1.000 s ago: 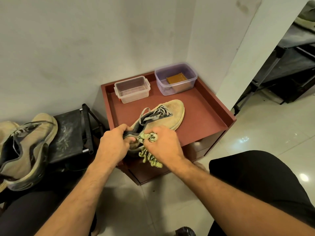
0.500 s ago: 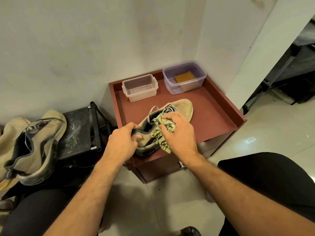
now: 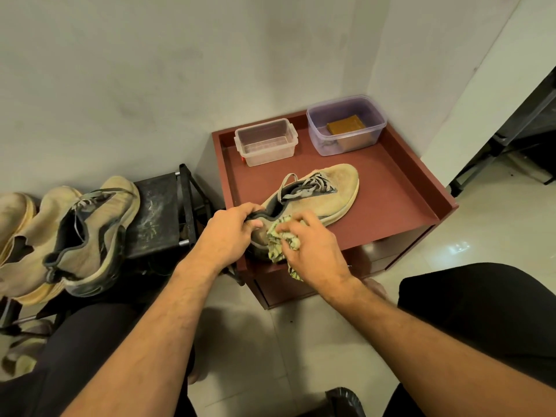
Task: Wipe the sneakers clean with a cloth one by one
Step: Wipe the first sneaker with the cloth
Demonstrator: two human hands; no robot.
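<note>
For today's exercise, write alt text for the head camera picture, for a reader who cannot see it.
A person's left hand grips the heel of a tan sneaker on a red-brown table while the right hand presses a patterned cloth against its side. Two plastic tubs stand behind; more worn sneakers lie on a black rack at left.

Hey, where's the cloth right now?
In the head view, the cloth is bunched in the right hand, pressed against the heel side of the sneaker on the red cabinet, beside the left hand.
</note>
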